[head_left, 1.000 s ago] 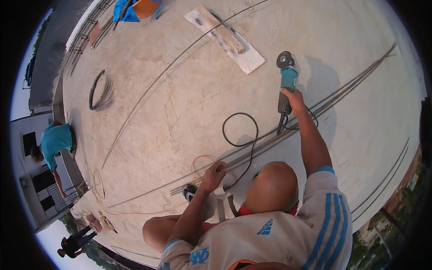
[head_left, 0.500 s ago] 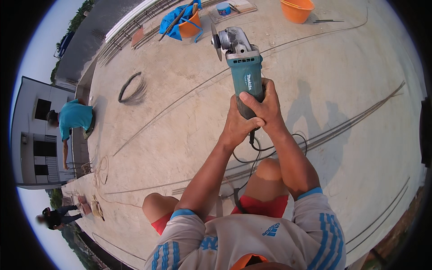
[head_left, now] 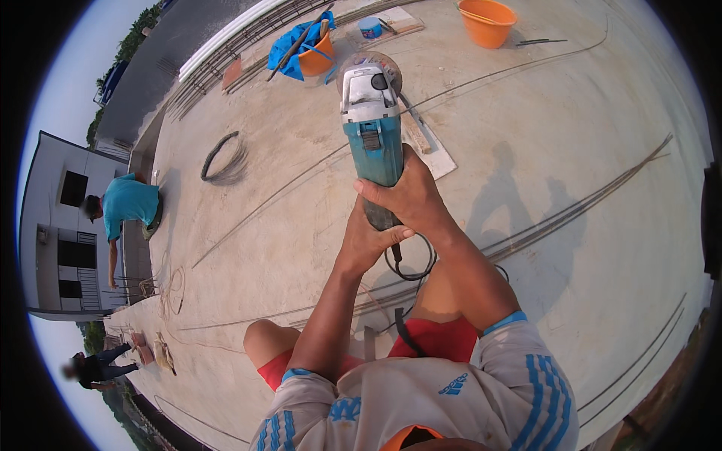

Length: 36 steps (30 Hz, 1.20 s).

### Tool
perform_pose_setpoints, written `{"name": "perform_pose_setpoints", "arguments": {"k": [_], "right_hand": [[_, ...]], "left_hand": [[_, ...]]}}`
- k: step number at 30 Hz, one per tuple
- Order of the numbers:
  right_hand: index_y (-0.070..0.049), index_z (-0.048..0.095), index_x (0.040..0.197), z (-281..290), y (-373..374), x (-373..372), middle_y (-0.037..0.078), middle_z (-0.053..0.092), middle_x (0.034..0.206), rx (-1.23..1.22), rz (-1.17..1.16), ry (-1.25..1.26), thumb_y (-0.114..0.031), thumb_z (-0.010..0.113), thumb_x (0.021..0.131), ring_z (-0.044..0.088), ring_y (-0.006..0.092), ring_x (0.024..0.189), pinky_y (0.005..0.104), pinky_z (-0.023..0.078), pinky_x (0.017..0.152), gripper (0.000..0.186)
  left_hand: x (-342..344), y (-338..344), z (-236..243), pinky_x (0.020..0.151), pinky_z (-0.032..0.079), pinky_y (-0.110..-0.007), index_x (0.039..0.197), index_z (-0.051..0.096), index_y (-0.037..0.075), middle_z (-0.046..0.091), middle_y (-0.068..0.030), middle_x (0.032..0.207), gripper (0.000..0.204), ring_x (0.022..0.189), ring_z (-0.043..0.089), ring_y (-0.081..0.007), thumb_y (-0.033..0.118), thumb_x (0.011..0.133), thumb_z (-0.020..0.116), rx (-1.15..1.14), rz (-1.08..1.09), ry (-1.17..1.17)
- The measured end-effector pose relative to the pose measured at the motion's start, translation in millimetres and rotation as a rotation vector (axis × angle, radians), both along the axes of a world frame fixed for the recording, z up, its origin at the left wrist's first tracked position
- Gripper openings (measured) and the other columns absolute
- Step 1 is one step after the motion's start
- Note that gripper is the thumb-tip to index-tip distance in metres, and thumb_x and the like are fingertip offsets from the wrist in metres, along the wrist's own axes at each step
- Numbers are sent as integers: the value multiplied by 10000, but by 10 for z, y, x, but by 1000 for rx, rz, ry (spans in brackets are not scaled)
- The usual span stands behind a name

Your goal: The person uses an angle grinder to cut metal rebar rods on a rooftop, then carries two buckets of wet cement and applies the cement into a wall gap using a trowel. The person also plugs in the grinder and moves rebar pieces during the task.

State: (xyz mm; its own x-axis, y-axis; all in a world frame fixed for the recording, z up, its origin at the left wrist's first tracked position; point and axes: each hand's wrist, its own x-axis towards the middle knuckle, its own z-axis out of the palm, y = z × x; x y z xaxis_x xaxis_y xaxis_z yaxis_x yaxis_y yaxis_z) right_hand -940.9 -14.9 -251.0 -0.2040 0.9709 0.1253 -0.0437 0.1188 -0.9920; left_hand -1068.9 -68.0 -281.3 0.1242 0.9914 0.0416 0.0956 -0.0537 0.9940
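Both hands hold a teal and grey angle grinder (head_left: 377, 154) up in front of me, its head pointing away. My left hand (head_left: 364, 239) wraps the rear of the body from the left and below. My right hand (head_left: 412, 189) grips it from the right, thumb across the casing. At the far end the round cutting disc (head_left: 394, 69) is partly hidden behind the metal gear head (head_left: 367, 89). A black power cord (head_left: 412, 275) leaves the rear and loops down by my knees.
Steel rods (head_left: 579, 210) lie along the concrete floor (head_left: 286, 180). Beyond the grinder is a pale board (head_left: 444, 163) bearing a wood strip. Farther off stand orange buckets (head_left: 487, 26), a blue tub (head_left: 369, 28) and coiled wire (head_left: 219, 154). A person in teal (head_left: 131, 199) bends at left.
My hands have turned the grinder about its length and shifted it left and slightly nearer. Its disc now shows more of its face, and the board beyond has come into sight.
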Motion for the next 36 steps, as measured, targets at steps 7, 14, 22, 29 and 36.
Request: {"name": "perform_pose_setpoints", "arguments": {"k": [7,14,22,29,36], "right_hand": [[35,502,1185,-28,179,-29,167,586,1058,-88,311,332,-471,767,729,588,275,1039,372,479,907,731],[31,531,1172,-450,338,-419,118,593,1044,-77,75,-21,-402,760,750,576,202,978,340,464,866,646],[-6,559,1097,-913,635,-1323,29,586,903,-325,-30,-24,-315,709,819,551,108,794,276,463,711,442],[16,554,1116,-834,818,-2043,93,616,931,-463,-184,-174,-380,666,871,618,182,831,318,500,746,479],[21,525,1203,-648,1373,-2533,122,613,1005,-578,-294,-6,-479,594,917,625,214,891,357,513,809,580]], "left_hand": [[-252,71,-13,754,521,-343,1123,539,-28,623,-99,916,672,840,642,-207,371,667,829,-293,-269,-463],[-575,191,-476,820,511,-359,1191,509,-37,611,-116,1009,777,904,630,-220,492,704,804,-273,-150,-256],[-1259,621,-1024,769,491,-307,1182,496,-29,603,-92,984,622,881,595,-168,313,736,762,-388,-136,-402],[-1979,831,-1111,819,498,-326,1208,431,-94,587,-166,1023,726,927,599,-219,255,667,763,-409,-180,-533],[-2421,1336,-1028,767,513,-331,1187,443,-85,603,-165,972,698,870,621,-225,237,661,768,-349,-151,-478]]}}
